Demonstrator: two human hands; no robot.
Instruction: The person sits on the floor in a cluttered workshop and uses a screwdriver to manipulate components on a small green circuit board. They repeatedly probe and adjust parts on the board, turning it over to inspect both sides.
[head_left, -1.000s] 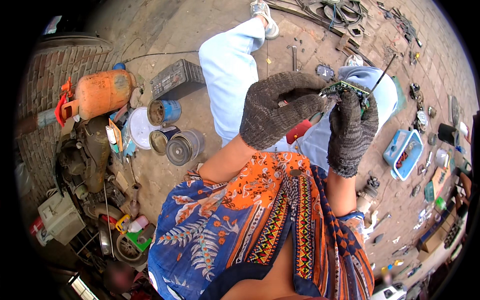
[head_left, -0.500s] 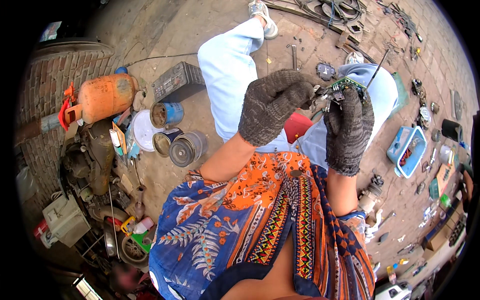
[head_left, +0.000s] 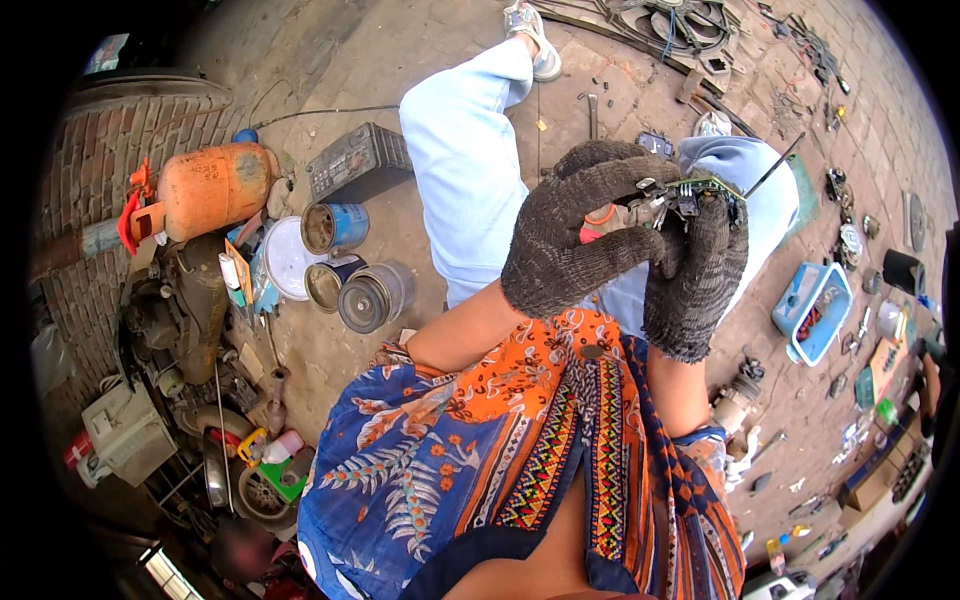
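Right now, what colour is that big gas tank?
The gas tank is mostly orange; see the head view.

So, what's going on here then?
A gloved person is holding a small green circuit board in the right hand, in front of the body. The left hand is close in at the board's left end; its exact grip can't be made out. On the ground, a light blue tub is off to the right and a blue tin to the left.
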